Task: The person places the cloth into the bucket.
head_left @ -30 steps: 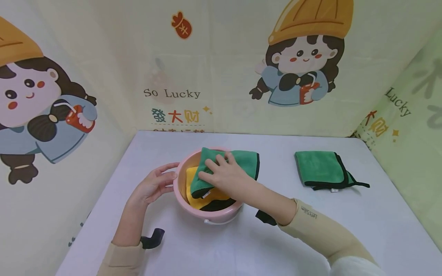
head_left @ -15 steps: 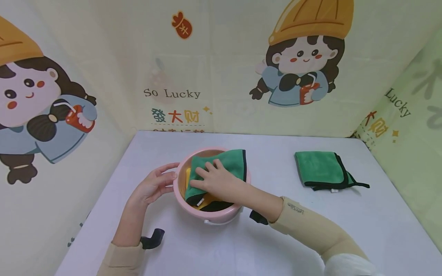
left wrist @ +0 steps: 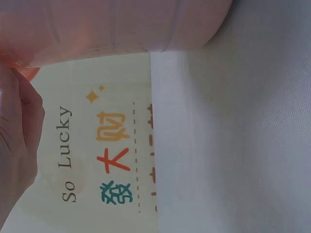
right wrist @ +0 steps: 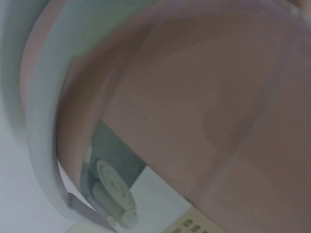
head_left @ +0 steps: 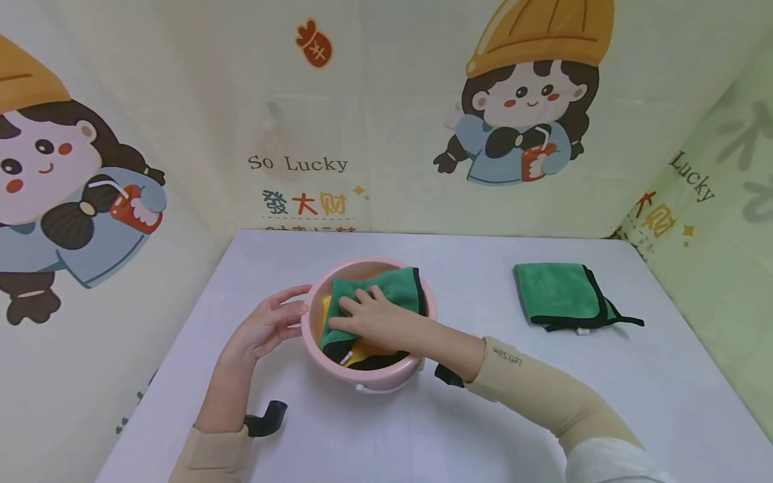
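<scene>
In the head view, a pink bucket (head_left: 370,384) stands on the table with a yellow cloth (head_left: 364,351) inside. A folded green cloth (head_left: 395,285) with black edging lies over the yellow one within the rim. My right hand (head_left: 374,322) presses down on this green cloth, fingers spread across it. My left hand (head_left: 272,325) rests against the bucket's left side with its fingers fairly straight; it also appears at the edge of the left wrist view. Large in the right wrist view are the bucket's wall (right wrist: 204,107) and pale handle (right wrist: 41,121); neither hand's work shows there.
Another folded green cloth (head_left: 558,295), black-edged with a loop, lies to the right on the white table (head_left: 483,429). Patterned fabric walls (head_left: 398,121) close off the back and both sides. The bucket's white handle (head_left: 386,389) hangs down at its front.
My right hand has moved left and down with the green cloth, which overhung the bucket's right rim before and now lies inside it. The left hand has stayed on the bucket's side.
</scene>
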A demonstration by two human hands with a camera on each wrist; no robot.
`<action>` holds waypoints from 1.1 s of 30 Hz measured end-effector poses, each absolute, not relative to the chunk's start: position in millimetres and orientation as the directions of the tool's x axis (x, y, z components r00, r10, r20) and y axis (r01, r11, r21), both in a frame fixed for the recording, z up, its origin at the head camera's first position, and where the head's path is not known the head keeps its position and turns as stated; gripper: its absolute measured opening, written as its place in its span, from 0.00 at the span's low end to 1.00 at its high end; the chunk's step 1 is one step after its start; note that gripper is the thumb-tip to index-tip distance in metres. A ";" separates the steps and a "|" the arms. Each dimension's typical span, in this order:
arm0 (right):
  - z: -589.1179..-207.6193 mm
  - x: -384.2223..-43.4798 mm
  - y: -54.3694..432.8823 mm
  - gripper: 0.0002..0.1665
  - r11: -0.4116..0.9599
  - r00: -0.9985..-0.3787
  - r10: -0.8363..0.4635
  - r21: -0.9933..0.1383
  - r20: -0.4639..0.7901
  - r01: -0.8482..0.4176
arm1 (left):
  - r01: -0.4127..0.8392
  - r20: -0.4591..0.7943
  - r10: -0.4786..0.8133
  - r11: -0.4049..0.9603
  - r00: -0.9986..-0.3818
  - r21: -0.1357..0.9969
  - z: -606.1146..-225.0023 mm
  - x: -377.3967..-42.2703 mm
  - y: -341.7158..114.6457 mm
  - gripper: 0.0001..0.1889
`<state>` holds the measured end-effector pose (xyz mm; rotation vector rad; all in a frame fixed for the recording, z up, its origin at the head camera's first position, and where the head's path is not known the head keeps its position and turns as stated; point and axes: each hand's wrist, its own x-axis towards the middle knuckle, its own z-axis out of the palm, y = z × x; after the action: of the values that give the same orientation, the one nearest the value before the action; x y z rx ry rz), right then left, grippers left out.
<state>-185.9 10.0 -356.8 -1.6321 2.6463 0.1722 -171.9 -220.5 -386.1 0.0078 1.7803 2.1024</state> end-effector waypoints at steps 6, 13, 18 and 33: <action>-360.9 -187.5 7.9 0.28 0.444 -0.451 -0.882 0.076 -0.137 -0.893 | -0.276 -0.227 0.300 -0.134 -0.927 0.952 -386.5 -172.2 -220.9 0.26; -363.8 -187.7 6.1 0.31 0.439 -0.455 -0.860 0.118 -0.233 -0.891 | -0.268 -0.211 0.311 -0.154 -0.927 0.951 -387.6 -172.9 -222.3 0.23; -363.7 -185.7 5.8 0.32 0.439 -0.466 -0.843 0.159 -0.267 -0.885 | -0.275 -0.214 0.316 -0.165 -0.924 0.947 -387.6 -173.4 -222.2 0.23; -346.7 -188.9 32.6 0.32 0.480 -0.472 -0.870 -0.027 -0.145 -0.877 | -0.278 -0.217 0.316 -0.160 -0.923 0.947 -389.0 -173.2 -222.9 0.22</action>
<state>-188.9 32.6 -346.7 -1.5324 2.5811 0.0772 -173.2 -222.9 -389.0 0.0438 1.7319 2.1341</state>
